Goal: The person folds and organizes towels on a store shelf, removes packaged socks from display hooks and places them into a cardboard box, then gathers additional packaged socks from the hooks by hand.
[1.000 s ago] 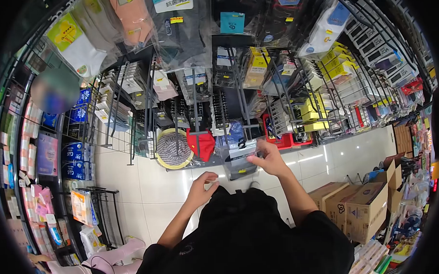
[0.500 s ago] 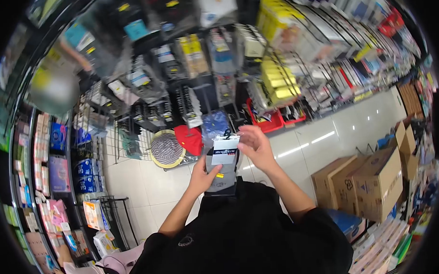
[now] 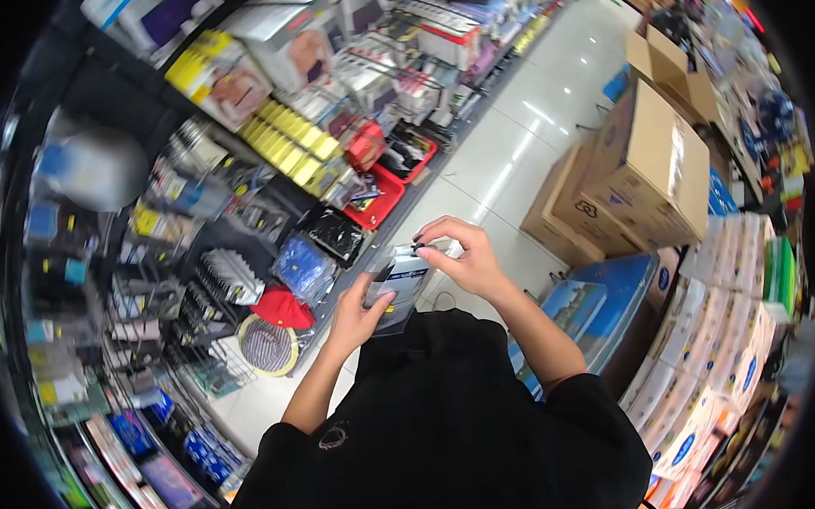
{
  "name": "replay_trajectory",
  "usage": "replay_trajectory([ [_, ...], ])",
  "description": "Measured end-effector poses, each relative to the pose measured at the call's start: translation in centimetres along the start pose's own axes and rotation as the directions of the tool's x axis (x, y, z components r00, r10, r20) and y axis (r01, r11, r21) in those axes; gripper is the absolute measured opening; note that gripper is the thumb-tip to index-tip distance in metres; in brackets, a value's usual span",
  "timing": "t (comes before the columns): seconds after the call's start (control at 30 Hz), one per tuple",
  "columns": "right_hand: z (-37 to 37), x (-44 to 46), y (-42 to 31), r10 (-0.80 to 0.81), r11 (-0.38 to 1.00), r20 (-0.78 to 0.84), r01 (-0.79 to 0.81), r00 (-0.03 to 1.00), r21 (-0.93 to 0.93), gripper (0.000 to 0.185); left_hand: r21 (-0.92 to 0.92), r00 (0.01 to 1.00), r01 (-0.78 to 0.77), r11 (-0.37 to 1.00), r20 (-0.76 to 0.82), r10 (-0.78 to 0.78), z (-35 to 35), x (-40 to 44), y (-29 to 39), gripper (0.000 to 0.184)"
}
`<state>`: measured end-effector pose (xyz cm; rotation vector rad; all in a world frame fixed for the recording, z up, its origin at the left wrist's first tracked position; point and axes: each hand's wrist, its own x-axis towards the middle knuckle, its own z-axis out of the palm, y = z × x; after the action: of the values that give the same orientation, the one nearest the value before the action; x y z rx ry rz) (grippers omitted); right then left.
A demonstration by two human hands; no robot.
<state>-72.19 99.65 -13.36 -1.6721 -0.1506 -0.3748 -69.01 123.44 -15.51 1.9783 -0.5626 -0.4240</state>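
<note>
The half-closed left hand [image 3: 352, 314] grips the clear-wrapped pack [image 3: 400, 286], now more tilted near the black shirt [image 3: 440, 415], its top pinched by the right hand [image 3: 466, 257], with cardboard boxes [image 3: 642, 170] beyond showing higher up than before.

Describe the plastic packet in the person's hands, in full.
The clear, glossy plastic packet shows grey, dark contents, a pale label with a dark band, and a small yellow sticker. It slants before the black shirt; the left hand grips its side, the right hand pinches its top by a black hook.
</note>
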Motion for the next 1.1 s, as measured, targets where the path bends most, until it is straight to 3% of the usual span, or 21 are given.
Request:
replay_trajectory([
  [0.17,-5.7,-0.2,0.9,0.01,0.997,-0.2,-0.025,0.98,-0.07,0.01,0.026,0.98,-0.071,0.997,0.189,0.064,3.3,6.2,1.5,0.041],
  [0.23,-8.0,0.2,1.6,0.066,0.995,-0.258,-0.085,0.964,-0.062,0.009,-0.12,0.966,-0.083,0.989,0.236,0.11,4.8,9.0,2.0,0.041],
  [0.37,-13.4,2.6,3.5,0.084,0.988,-0.379,-0.125,0.922,-0.087,0.007,-0.193,0.919,-0.027,0.981,0.382,0.101,7.8,16.1,2.5,0.036],
  [0.43,-16.3,4.7,4.7,0.067,0.984,-0.414,-0.128,0.908,-0.123,0.006,-0.213,0.909,-0.083,0.973,0.385,0.162,9.5,20.5,3.8,0.033],
  [0.5,-19.0,7.2,6.3,0.135,0.986,-0.507,-0.166,0.851,-0.016,0.005,-0.232,0.906,-0.078,0.97,0.389,0.166,10.8,24.9,5.2,0.029],
  [0.53,-21.0,8.4,7.1,0.15,0.986,-0.444,-0.167,0.883,0.002,0.018,-0.256,0.906,-0.094,0.962,0.378,0.189,11.4,27.2,5.9,0.026],
  [0.57,-22.5,9.6,7.5,0.133,0.988,-0.448,-0.155,0.884,-0.012,0.018,-0.261,0.904,-0.112,0.959,0.374,0.207,11.8,29.6,6.5,0.026],
  [0.63,-25.1,13.0,7.0,0.195,0.967,-0.509,-0.077,0.839,0.244,0.041,-0.274,0.917,-0.116,0.955,0.34,0.209,12.3,34.1,7.6,0.025],
  [0.67,-26.9,13.8,7.9,0.214,0.967,-0.463,-0.119,0.86,0.226,0.057,-0.279,0.919,-0.122,0.952,0.33,0.214,12.5,36.2,8.1,0.026],
  [0.73,-28.8,15.9,9.1,0.233,0.963,-0.455,-0.139,0.859,0.231,0.057,-0.333,0.918,-0.1,0.938,0.333,0.216,13.5,40.7,8.7,0.027],
  [0.8,-30.0,16.7,10.9,0.318,0.939,-0.417,-0.22,0.851,0.266,0.057,-0.399,0.91,0.033,0.916,0.39,0.138,14.8,44.7,10.3,0.03],
  [0.93,-31.4,18.5,13.4,0.369,0.929,-0.385,-0.337,0.846,0.151,0.052,-0.483,0.86,0.081,0.872,0.475,0.184,19.2,51.1,13.3,0.032],
  [1.0,-33.4,19.7,13.7,0.525,0.848,-0.418,-0.414,0.741,0.331,0.052,-0.455,0.849,0.07,0.888,0.494,0.186,21.7,54.2,13.9,0.033],
  [1.03,-35.0,20.1,14.4,0.527,0.847,-0.433,-0.41,0.731,0.337,0.052,-0.435,0.851,0.054,0.899,0.49,0.187,23.0,55.9,14.2,0.035],
  [1.07,-36.8,20.4,15.2,0.528,0.847,-0.461,-0.477,0.713,0.232,0.05,-0.396,0.831,0.064,0.916,0.53,0.171,24.1,57.7,14.5,0.049],
  [1.1,-38.7,21.0,15.7,0.528,0.831,-0.488,-0.541,0.695,0.128,0.048,-0.39,0.823,0.067,0.918,0.542,0.171,25.4,59.3,14.8,0.049],
])
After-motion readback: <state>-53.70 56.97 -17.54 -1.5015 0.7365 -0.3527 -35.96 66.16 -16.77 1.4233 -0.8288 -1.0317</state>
